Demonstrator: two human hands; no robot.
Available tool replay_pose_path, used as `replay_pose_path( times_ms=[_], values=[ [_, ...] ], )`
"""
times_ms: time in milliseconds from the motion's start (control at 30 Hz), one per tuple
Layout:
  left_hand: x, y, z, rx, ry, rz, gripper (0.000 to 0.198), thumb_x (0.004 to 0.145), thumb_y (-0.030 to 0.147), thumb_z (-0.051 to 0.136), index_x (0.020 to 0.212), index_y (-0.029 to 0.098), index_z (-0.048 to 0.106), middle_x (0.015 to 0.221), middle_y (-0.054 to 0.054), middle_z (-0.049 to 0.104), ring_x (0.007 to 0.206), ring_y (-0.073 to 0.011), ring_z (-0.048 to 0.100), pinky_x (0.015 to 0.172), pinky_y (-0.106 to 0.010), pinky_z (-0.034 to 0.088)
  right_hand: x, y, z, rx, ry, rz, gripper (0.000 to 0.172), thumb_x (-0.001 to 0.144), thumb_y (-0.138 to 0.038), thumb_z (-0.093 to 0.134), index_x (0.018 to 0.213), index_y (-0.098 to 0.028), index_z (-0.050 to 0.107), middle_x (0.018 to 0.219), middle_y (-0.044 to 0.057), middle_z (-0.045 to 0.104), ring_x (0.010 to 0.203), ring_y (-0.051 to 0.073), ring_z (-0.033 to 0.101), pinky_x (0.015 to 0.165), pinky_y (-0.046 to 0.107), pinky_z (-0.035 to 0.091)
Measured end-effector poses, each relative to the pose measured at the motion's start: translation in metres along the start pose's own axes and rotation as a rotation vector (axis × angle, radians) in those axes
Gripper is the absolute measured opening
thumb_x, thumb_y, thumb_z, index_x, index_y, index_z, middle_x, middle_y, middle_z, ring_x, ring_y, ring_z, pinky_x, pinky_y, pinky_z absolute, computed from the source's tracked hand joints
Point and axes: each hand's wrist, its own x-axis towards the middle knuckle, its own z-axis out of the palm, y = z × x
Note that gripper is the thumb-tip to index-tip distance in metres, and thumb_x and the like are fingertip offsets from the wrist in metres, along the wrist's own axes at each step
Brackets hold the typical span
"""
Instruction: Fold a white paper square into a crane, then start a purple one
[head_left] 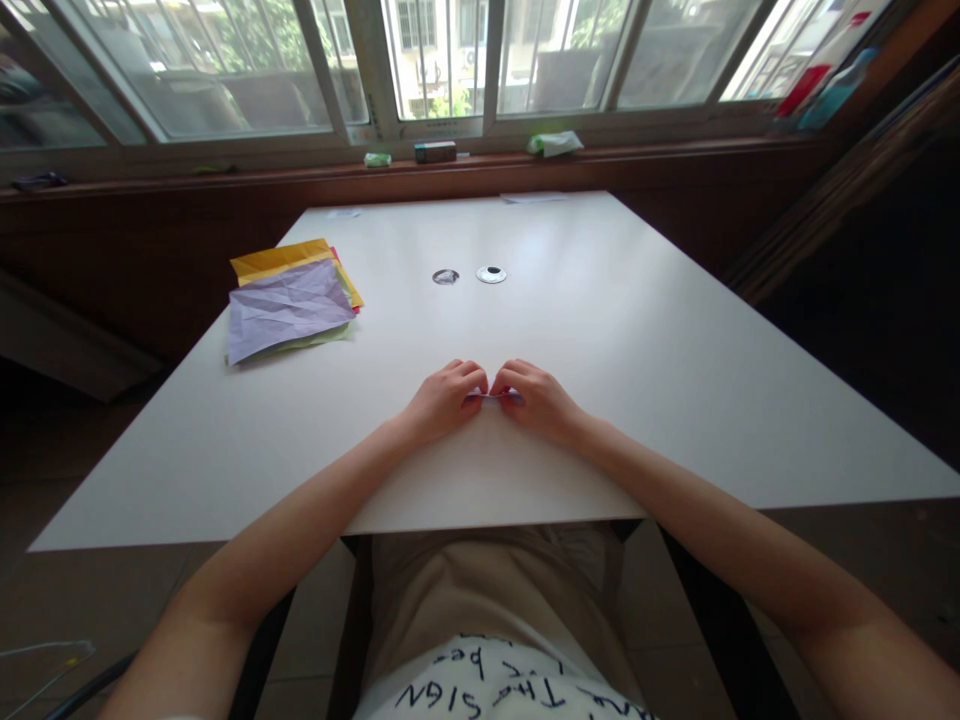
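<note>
My left hand [451, 396] and my right hand [534, 398] meet near the middle of the table, fingers curled and nearly touching. Between them they pinch a small piece of folded paper [490, 396], pale with a hint of purple. Most of it is hidden behind my fingers, so its full shape cannot be made out. Farther back on the table lie a dark patterned disc [445, 277] and, just right of it, a silvery disc with a black centre [492, 274].
A loose stack of coloured paper sheets [292, 300], crumpled lilac over yellow, green and red, lies on the left of the white table [675, 400]. Along the windowsill sit a small box [435, 152], a green-white packet [555, 144] and a little green packet [377, 160].
</note>
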Motion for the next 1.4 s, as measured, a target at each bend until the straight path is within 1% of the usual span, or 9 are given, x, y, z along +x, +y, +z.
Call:
replay_pose_path(
  times_ms=[133,300,533,633,767,900,1100,1267,1400],
  values=[
    [-0.001,0.0,-0.001,0.008,0.0,0.02,0.016,0.069,0.01,0.05,0.081,0.021,0.054,0.094,-0.001,0.059,0.088,-0.0169,0.05,0.077,-0.03,0.045,0.0,-0.001,-0.001,-0.012,-0.004,-0.049,0.018,0.064,-0.003,0.049,0.07,-0.019,0.055,0.073,0.002,0.057,0.07,0.015,0.051,0.066,0.026,0.041],
    [-0.001,0.0,-0.002,0.009,-0.008,0.036,0.015,0.068,0.011,0.05,0.08,0.02,0.054,0.093,-0.002,0.059,0.087,-0.0172,0.05,0.076,-0.03,0.045,0.0,-0.002,-0.001,0.0,-0.002,-0.077,0.007,0.07,-0.011,0.054,0.068,-0.018,0.056,0.072,0.003,0.059,0.069,0.015,0.052,0.068,0.027,0.042],
    [-0.001,0.001,-0.004,-0.009,-0.03,0.087,0.015,0.068,0.014,0.05,0.082,0.019,0.053,0.097,-0.004,0.057,0.092,-0.0184,0.05,0.083,-0.032,0.043,0.0,0.002,0.002,0.013,0.006,-0.113,0.008,0.074,-0.014,0.055,0.068,-0.018,0.06,0.073,0.003,0.061,0.068,0.014,0.053,0.068,0.027,0.042],
    [-0.001,0.002,-0.006,-0.022,-0.044,0.079,0.016,0.069,0.014,0.049,0.083,0.018,0.053,0.102,-0.005,0.057,0.094,-0.0182,0.05,0.085,-0.032,0.043,-0.001,0.003,0.003,-0.001,-0.005,-0.113,0.008,0.074,-0.014,0.056,0.069,-0.019,0.061,0.074,0.004,0.062,0.069,0.014,0.053,0.069,0.027,0.042],
    [-0.002,0.003,-0.008,-0.028,-0.022,0.029,0.011,0.073,0.015,0.047,0.079,0.019,0.055,0.102,-0.003,0.058,0.094,-0.0168,0.051,0.08,-0.029,0.044,-0.001,0.004,0.003,-0.026,-0.001,-0.083,0.01,0.075,-0.014,0.056,0.07,-0.019,0.064,0.076,0.004,0.063,0.071,0.014,0.053,0.07,0.027,0.041],
    [-0.003,0.002,-0.007,-0.015,0.02,-0.029,0.012,0.076,0.018,0.048,0.079,0.02,0.059,0.098,-0.002,0.06,0.09,-0.0149,0.054,0.075,-0.026,0.044,0.0,0.006,0.003,-0.047,0.017,-0.051,0.012,0.077,-0.014,0.056,0.07,-0.019,0.065,0.076,0.004,0.064,0.072,0.015,0.054,0.072,0.029,0.041],
    [-0.002,0.001,-0.005,0.054,0.069,-0.09,0.015,0.078,0.023,0.049,0.08,0.022,0.064,0.085,-0.001,0.06,0.081,-0.0137,0.055,0.069,-0.024,0.043,0.0,0.012,0.003,-0.074,0.047,0.021,0.014,0.075,-0.012,0.056,0.072,-0.02,0.066,0.079,0.004,0.063,0.076,0.017,0.054,0.074,0.03,0.042],
    [-0.001,0.0,-0.004,0.072,0.066,-0.111,0.016,0.079,0.023,0.049,0.08,0.022,0.065,0.077,-0.001,0.058,0.067,-0.0109,0.053,0.06,-0.022,0.039,0.0,0.013,0.003,-0.084,0.07,0.105,0.018,0.075,-0.01,0.052,0.071,-0.02,0.066,0.076,0.003,0.062,0.073,0.016,0.055,0.073,0.029,0.043],
    [-0.001,-0.004,-0.001,0.081,0.071,-0.104,0.016,0.081,0.023,0.049,0.083,0.022,0.064,0.075,0.0,0.057,0.063,-0.0094,0.051,0.059,-0.021,0.038,0.0,0.009,0.001,-0.078,0.061,0.14,0.016,0.073,-0.011,0.053,0.073,-0.019,0.067,0.077,0.004,0.063,0.074,0.016,0.056,0.074,0.029,0.043]
  ],
)
